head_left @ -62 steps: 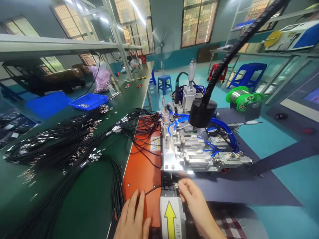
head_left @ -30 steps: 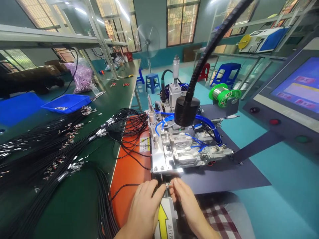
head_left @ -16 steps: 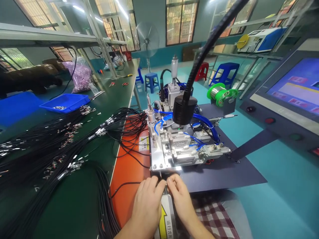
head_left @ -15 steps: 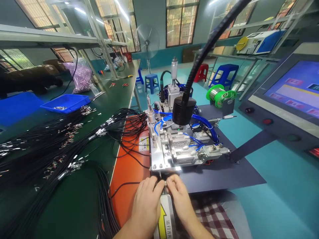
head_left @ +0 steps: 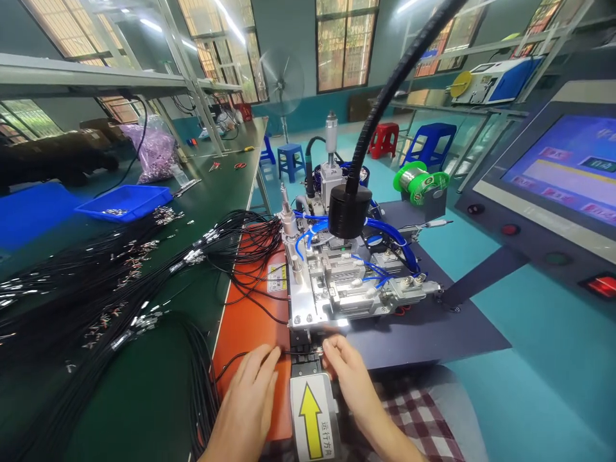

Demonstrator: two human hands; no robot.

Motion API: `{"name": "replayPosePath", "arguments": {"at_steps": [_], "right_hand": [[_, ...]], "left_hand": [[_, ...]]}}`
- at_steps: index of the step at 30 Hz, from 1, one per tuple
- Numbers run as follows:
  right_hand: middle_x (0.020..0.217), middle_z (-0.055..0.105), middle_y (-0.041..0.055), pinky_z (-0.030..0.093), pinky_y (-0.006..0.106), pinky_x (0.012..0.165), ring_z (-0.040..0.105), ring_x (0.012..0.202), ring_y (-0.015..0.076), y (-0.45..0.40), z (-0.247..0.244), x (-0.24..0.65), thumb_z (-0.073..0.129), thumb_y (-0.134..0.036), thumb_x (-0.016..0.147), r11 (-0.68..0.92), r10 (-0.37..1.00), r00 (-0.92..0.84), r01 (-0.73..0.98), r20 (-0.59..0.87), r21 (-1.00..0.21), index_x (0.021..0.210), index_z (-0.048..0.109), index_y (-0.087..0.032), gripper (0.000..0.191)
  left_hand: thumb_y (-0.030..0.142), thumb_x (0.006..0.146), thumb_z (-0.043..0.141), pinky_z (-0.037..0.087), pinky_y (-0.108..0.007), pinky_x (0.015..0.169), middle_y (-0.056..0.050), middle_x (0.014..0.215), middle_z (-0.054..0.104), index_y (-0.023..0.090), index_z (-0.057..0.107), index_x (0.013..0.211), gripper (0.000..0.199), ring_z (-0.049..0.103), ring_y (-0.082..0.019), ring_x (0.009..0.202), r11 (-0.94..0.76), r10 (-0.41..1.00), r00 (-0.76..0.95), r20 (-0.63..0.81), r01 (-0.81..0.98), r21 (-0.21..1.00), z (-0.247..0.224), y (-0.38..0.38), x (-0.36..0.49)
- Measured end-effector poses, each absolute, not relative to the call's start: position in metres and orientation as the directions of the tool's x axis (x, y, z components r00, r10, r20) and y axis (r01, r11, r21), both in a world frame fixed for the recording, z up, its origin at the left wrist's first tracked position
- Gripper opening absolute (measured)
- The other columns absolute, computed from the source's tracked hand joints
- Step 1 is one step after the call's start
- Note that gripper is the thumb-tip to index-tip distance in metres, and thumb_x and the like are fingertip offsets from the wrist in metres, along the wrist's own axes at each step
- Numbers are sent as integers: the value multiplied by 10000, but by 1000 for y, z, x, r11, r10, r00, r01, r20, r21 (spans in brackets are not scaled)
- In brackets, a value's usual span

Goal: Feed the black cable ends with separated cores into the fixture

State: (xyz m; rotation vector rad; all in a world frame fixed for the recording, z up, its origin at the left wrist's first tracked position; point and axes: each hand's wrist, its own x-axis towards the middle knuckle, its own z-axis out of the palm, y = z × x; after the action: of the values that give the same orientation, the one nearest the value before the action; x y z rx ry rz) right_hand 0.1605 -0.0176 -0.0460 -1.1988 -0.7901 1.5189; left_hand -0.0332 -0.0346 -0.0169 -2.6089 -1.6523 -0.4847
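Note:
A thin black cable [head_left: 298, 352] lies across the dark track [head_left: 305, 368] in front of the metal machine [head_left: 351, 282]. My left hand [head_left: 251, 388] is over the orange surface, its fingers closed around the cable left of the track. My right hand [head_left: 347, 375] pinches the small metallic connector end [head_left: 319, 351] of the cable at the track's right side. Its fingertips partly hide the connector. Just below both hands sits a white plate with a yellow arrow [head_left: 310, 417] pointing toward the machine.
Bundles of black cables [head_left: 192, 256] with metal ends cover the green table [head_left: 144, 398] on the left. A blue tray [head_left: 125, 202] stands behind them. A black flexible lamp [head_left: 349, 212] hangs over the machine. At right are a control screen [head_left: 572, 167] and green solder spool [head_left: 421, 183].
My left hand has moved left along the cable, away from the connector, uncovering the track and the arrow plate. My right hand stays almost in place at the connector.

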Motion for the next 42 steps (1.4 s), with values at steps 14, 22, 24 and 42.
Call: {"name": "replayPosePath", "arguments": {"at_steps": [14, 22, 24, 42], "right_hand": [[584, 494, -47, 339, 243, 501, 427, 504, 117, -18, -48, 162, 615, -513, 766, -281, 953, 23, -304, -302, -910, 671, 525, -186, 352], [558, 491, -45, 344, 252, 501, 415, 492, 119, -18, -51, 162, 591, -550, 773, -302, 945, 28, -318, -327, -899, 643, 514, -192, 388], [580, 516, -37, 347, 256, 501, 422, 493, 123, -21, -53, 169, 539, -574, 798, -307, 937, 62, -324, -343, -895, 699, 538, -196, 391], [545, 521, -40, 309, 239, 441, 408, 416, 101, -81, -106, 205, 616, -654, 661, -384, 877, 170, -316, -450, -868, 657, 545, -194, 465]], "left_hand": [[152, 832, 384, 485, -360, 844, -89, 1187, 624, 159, 528, 1225, 419, 570, -258, 1066, -402, 857, 443, 264, 895, -194, -22, -53, -36], [84, 767, 397, 468, -321, 856, -78, 1244, 593, 134, 484, 1282, 525, 534, -256, 1107, -435, 832, 475, 287, 879, -193, -16, -59, -32], [79, 776, 388, 483, -321, 836, -76, 1251, 589, 138, 489, 1282, 519, 535, -254, 1104, -422, 844, 457, 280, 889, -179, -16, -59, -31], [164, 890, 323, 335, -461, 1065, -132, 1422, 398, 112, 423, 1339, 463, 350, -249, 1312, -300, 954, 282, 104, 920, 252, -3, -1, -26]]}}
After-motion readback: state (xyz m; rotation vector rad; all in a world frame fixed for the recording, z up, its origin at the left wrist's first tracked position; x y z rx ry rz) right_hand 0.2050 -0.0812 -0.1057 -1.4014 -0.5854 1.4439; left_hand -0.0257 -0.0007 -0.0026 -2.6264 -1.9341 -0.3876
